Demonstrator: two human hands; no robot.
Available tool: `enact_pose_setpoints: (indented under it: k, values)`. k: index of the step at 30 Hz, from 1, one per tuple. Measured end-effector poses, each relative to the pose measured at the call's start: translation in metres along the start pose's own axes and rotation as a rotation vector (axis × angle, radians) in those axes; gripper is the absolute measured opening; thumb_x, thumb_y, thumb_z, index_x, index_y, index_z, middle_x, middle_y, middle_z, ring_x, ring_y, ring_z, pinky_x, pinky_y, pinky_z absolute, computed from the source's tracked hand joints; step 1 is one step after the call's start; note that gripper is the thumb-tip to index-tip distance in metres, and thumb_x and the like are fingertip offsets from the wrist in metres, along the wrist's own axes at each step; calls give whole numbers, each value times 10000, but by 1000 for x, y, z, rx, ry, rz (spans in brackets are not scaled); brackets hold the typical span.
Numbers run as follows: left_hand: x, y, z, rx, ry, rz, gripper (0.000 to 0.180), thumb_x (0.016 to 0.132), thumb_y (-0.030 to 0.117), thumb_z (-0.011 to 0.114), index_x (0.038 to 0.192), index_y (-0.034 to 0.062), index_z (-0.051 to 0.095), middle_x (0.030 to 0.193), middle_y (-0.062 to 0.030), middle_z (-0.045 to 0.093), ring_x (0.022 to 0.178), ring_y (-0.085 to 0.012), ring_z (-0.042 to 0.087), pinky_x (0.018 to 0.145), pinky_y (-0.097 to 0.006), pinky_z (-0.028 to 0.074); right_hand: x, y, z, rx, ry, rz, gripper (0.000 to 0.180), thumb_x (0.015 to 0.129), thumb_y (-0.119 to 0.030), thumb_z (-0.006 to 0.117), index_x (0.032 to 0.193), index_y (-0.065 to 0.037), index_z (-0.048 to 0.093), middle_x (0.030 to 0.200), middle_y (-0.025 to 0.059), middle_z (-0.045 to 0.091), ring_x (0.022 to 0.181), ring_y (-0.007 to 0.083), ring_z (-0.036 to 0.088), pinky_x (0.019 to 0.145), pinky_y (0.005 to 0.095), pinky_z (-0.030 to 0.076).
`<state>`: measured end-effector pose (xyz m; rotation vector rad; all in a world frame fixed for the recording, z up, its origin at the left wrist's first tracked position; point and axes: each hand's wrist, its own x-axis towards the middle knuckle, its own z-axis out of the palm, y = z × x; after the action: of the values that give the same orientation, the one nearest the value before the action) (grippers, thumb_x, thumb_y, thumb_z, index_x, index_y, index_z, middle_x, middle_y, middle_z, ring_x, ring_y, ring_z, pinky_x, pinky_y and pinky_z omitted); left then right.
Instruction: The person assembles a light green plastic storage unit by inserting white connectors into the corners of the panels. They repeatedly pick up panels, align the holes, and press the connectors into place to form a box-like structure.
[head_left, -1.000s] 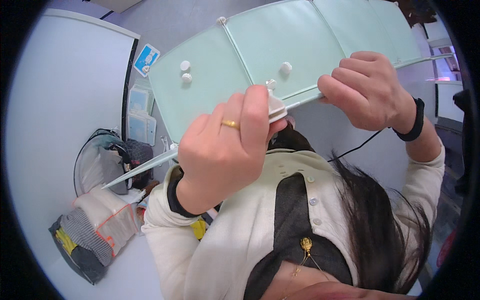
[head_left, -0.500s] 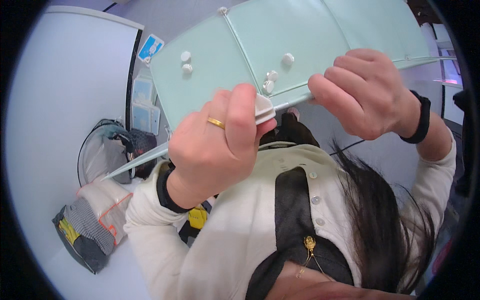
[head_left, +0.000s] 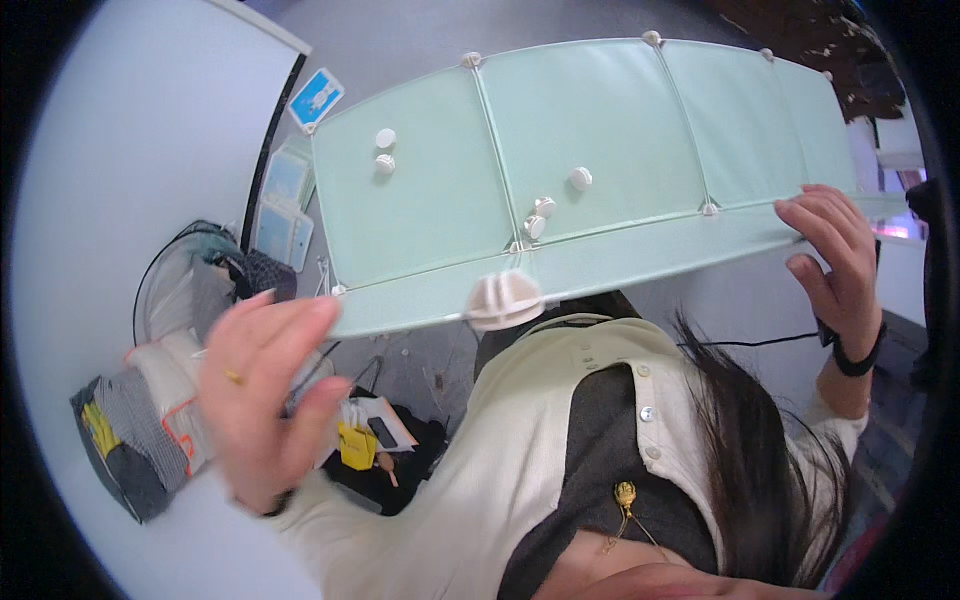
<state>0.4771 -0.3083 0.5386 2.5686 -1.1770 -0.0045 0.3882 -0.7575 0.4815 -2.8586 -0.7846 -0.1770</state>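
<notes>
Wide and slack is how we hold our left hand (head_left: 262, 385), thumb apart from the fingers, its fingertips just beside the left end of the pale green panel (head_left: 400, 220); it is blurred, and we cannot tell whether skin meets the edge. Our right hand (head_left: 842, 268) is spread too, the thumb well away from the curved fingers, which overlap the panel's right part in view (touching or merely near, we cannot say).

Between our two hands, the panel stretches across in front of our body, divided into sections by thin rods. Its narrow near strip (head_left: 620, 258) carries a white ribbed fitting (head_left: 505, 302) at the lower edge, well apart from both hands and a little blurred. On the panel lie five round white caps (head_left: 581, 178): two near each other on the left section, one alone on the next, and two close together by the seam.

Left of the panel we see a blue-and-white card (head_left: 317, 100) and flat packets (head_left: 283, 237). Farther down are a striped cloth (head_left: 152, 400) and, to its right, a yellow tag (head_left: 357, 446).
</notes>
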Motion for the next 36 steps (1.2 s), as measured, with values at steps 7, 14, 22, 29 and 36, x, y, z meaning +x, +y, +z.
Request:
enact_pose_setpoints:
  k: [7,14,22,29,36]
  values:
    - [146,-6,-62,140,-406,-130,277,946,160,623,1156,-15,663,1020,-120,693,944,-196,641,890,-322,490,-38,41,23,-98,308,-14,418,978,-362,580,1116,25,662,915,169,709,879,325,704,929,548,504]
    - [301,-49,198,-91,-870,184,361,946,220,629,1269,64,588,1086,-118,676,971,-261,660,850,-374,526,-48,29,35,16,417,165,368,955,-362,618,1016,-8,699,829,124,698,801,267,693,867,475,536]
    - [250,-53,379,-27,-1109,566,467,869,138,675,1306,152,513,1260,-73,525,1058,-293,608,875,-410,522,-50,25,52,76,534,188,340,945,-340,627,1025,-12,675,860,120,668,762,264,649,789,444,526]
    - [279,-52,332,-288,-883,260,295,819,103,705,1106,83,637,1023,-99,601,893,-230,619,764,-340,531,-49,32,53,33,589,167,279,902,-303,658,954,-30,683,782,67,643,712,216,627,759,388,529]
    - [214,16,57,-255,-277,59,427,780,72,693,1204,66,648,1033,-97,654,867,-157,641,763,-268,538,-34,13,48,16,650,8,269,797,-206,758,1001,-40,703,820,49,674,731,199,646,771,371,525]
